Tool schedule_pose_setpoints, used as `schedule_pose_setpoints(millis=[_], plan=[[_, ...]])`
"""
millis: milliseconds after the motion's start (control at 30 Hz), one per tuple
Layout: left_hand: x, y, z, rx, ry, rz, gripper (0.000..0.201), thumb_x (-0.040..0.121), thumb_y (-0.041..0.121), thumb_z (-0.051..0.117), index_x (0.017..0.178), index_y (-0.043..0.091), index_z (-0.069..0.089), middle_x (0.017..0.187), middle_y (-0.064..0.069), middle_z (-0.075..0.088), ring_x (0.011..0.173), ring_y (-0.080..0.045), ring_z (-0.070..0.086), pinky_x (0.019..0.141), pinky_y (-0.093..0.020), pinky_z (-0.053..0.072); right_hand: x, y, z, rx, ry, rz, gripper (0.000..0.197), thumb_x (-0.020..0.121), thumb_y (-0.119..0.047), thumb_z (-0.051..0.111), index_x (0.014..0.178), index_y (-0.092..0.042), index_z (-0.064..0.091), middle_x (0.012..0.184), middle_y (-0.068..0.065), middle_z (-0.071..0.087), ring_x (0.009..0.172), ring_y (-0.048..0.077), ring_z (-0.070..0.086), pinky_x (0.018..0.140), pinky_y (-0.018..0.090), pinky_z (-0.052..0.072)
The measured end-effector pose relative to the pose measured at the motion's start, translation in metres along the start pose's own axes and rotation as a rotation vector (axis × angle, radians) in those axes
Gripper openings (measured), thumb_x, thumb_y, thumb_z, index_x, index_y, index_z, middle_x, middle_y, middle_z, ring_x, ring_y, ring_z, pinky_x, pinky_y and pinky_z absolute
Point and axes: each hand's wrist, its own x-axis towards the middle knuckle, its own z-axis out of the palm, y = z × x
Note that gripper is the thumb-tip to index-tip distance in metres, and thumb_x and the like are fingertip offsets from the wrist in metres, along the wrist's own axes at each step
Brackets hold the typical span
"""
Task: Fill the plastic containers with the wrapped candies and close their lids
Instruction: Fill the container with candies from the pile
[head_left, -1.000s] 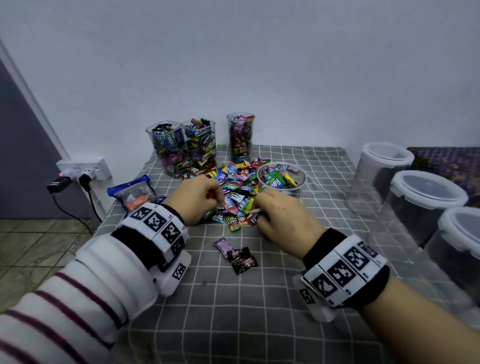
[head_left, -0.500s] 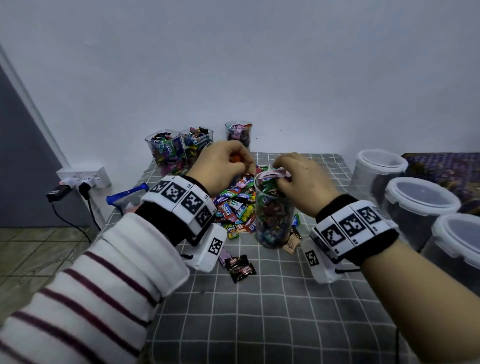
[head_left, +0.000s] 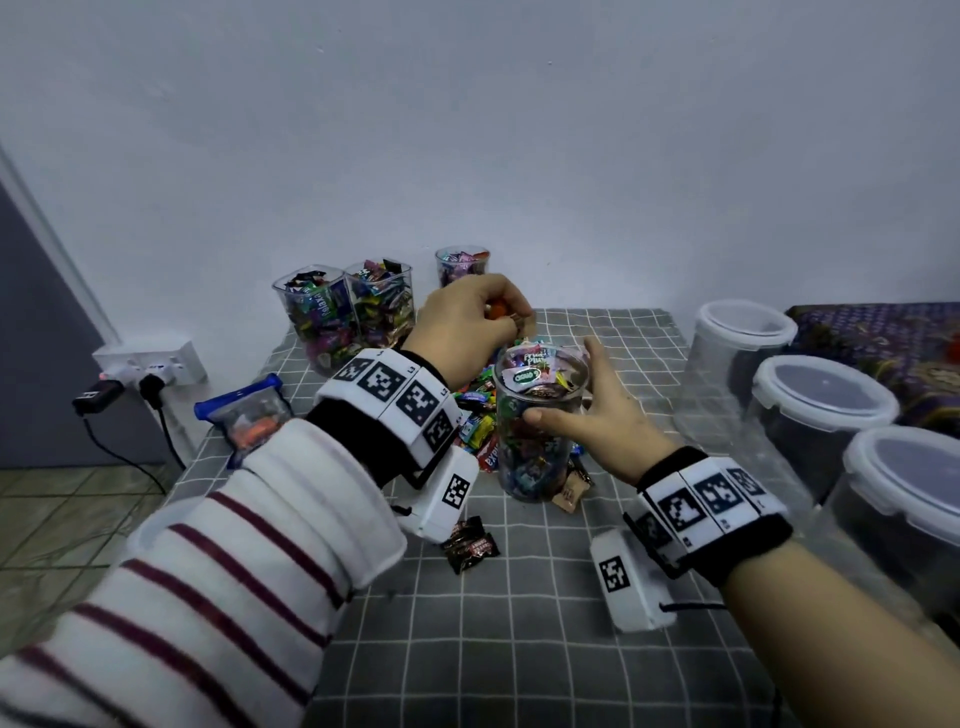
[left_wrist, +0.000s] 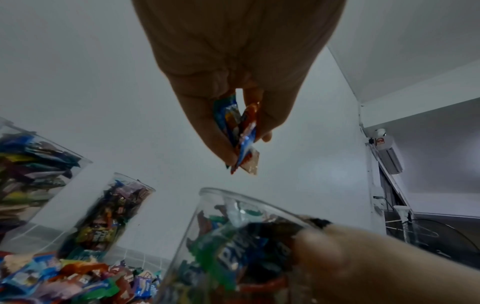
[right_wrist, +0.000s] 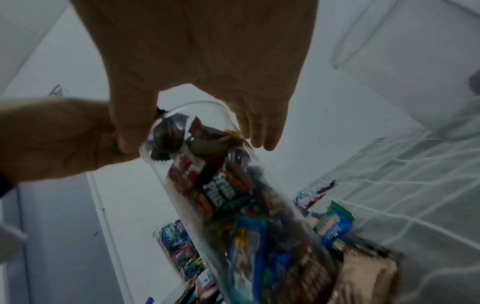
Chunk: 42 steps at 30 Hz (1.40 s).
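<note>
A clear round container, nearly full of wrapped candies, stands on the grey checked cloth in front of the loose candy pile. My left hand hovers just above and behind its rim, pinching a few wrapped candies in blue and orange. My right hand holds the container near the top, with the thumb on the front wall and the fingers behind the rim.
Three clear containers full of candy stand at the back by the wall. Three large white-lidded tubs line the right side. Two dark candies lie near me. A blue pouch and a power strip are at the left.
Both hands rose from the pile to the container. The right hand let its candies fall in and dropped to the container's side; the left hand still holds its candies above the rim.
</note>
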Motion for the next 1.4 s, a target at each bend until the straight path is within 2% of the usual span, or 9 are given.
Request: schedule_pose_setpoints(millis=[100, 200, 333, 567, 833, 1000, 1167, 1300, 1400], plan=[[0.003, 0.008, 0.009, -0.007, -0.035, 0.026, 0.022, 0.08, 0.001, 0.059, 0.083, 0.022, 0.063, 0.073, 0.01, 0.06, 0.064, -0.006, 0.056, 0.06, -0.023, 0.048, 0.005, 0.014, 0.006, 0.068, 0.035, -0.044, 0.073, 0.074, -0.013, 0.078, 0.133, -0.015, 0.034, 0.112, -0.015, 0.057, 0.098, -0.01, 0.056, 0.094, 0.019, 0.047], [0.006, 0.01, 0.017, 0.016, -0.117, 0.031, 0.021, 0.081, 0.009, 0.066, 0.099, 0.021, 0.065, 0.09, -0.001, 0.064, 0.083, -0.016, 0.062, 0.078, -0.028, 0.053, 0.005, 0.018, 0.007, 0.118, 0.035, -0.063, 0.067, 0.074, -0.009, 0.077, 0.129, -0.015, 0.039, 0.11, -0.015, 0.058, 0.094, -0.015, 0.056, 0.084, 0.01, 0.045], [0.007, 0.006, 0.018, 0.034, -0.189, 0.035, 0.036, 0.081, 0.018, 0.071, 0.116, 0.024, 0.062, 0.109, 0.002, 0.064, 0.096, -0.01, 0.061, 0.088, -0.022, 0.049, 0.005, 0.021, 0.005, 0.071, 0.03, -0.083, 0.066, 0.075, -0.015, 0.078, 0.129, -0.019, 0.04, 0.113, -0.016, 0.057, 0.102, -0.01, 0.053, 0.087, 0.01, 0.043], [0.01, 0.004, 0.013, 0.146, -0.088, 0.047, 0.019, 0.089, 0.025, 0.063, 0.106, 0.02, 0.069, 0.096, 0.006, 0.069, 0.088, -0.006, 0.063, 0.083, -0.021, 0.049, 0.007, 0.025, 0.007, 0.061, 0.057, -0.086, 0.071, 0.072, -0.02, 0.08, 0.13, -0.024, 0.04, 0.12, -0.013, 0.056, 0.115, 0.006, 0.053, 0.104, 0.034, 0.041], [0.004, 0.003, 0.027, 0.365, -0.279, 0.069, 0.016, 0.085, 0.025, 0.065, 0.099, 0.023, 0.073, 0.099, 0.0, 0.069, 0.095, -0.011, 0.061, 0.085, -0.022, 0.045, 0.004, 0.024, 0.006, -0.038, 0.071, -0.082, 0.072, 0.067, -0.039, 0.079, 0.128, -0.029, 0.041, 0.12, -0.01, 0.057, 0.115, 0.012, 0.054, 0.101, 0.044, 0.044], [-0.006, -0.003, 0.023, 0.195, -0.058, 0.103, 0.017, 0.086, 0.023, 0.063, 0.101, 0.022, 0.071, 0.105, 0.001, 0.068, 0.098, -0.012, 0.06, 0.089, -0.03, 0.046, 0.002, 0.022, 0.007, -0.036, 0.087, -0.07, 0.073, 0.072, -0.029, 0.079, 0.133, -0.025, 0.039, 0.117, -0.014, 0.056, 0.115, 0.01, 0.053, 0.103, 0.039, 0.042], [-0.018, -0.024, 0.022, 0.073, -0.05, -0.001, 0.058, 0.08, 0.041, 0.07, 0.132, 0.023, 0.051, 0.134, 0.001, 0.05, 0.123, -0.011, 0.046, 0.105, -0.03, 0.036, -0.003, 0.014, 0.009, -0.002, 0.063, -0.039, 0.066, 0.079, -0.016, 0.074, 0.134, -0.018, 0.038, 0.108, -0.023, 0.052, 0.099, -0.011, 0.051, 0.089, 0.007, 0.041], [-0.028, -0.042, 0.031, -0.016, -0.197, -0.147, 0.116, 0.051, 0.071, 0.065, 0.147, 0.019, 0.026, 0.147, -0.001, 0.037, 0.132, -0.013, 0.038, 0.112, -0.035, 0.031, -0.017, 0.011, 0.008, -0.082, 0.054, 0.008, 0.056, 0.081, -0.02, 0.07, 0.13, -0.022, 0.042, 0.12, -0.007, 0.055, 0.114, 0.009, 0.052, 0.099, 0.03, 0.043], [-0.034, -0.05, 0.036, -0.087, -0.23, -0.161, 0.104, 0.065, 0.049, 0.08, 0.146, 0.017, 0.024, 0.138, 0.01, 0.044, 0.122, -0.002, 0.044, 0.102, -0.01, 0.031, -0.037, 0.012, 0.007, -0.09, 0.0, 0.096, 0.048, 0.082, -0.026, 0.069, 0.122, -0.026, 0.043, 0.115, -0.007, 0.054, 0.104, 0.008, 0.054, 0.083, 0.019, 0.047]])
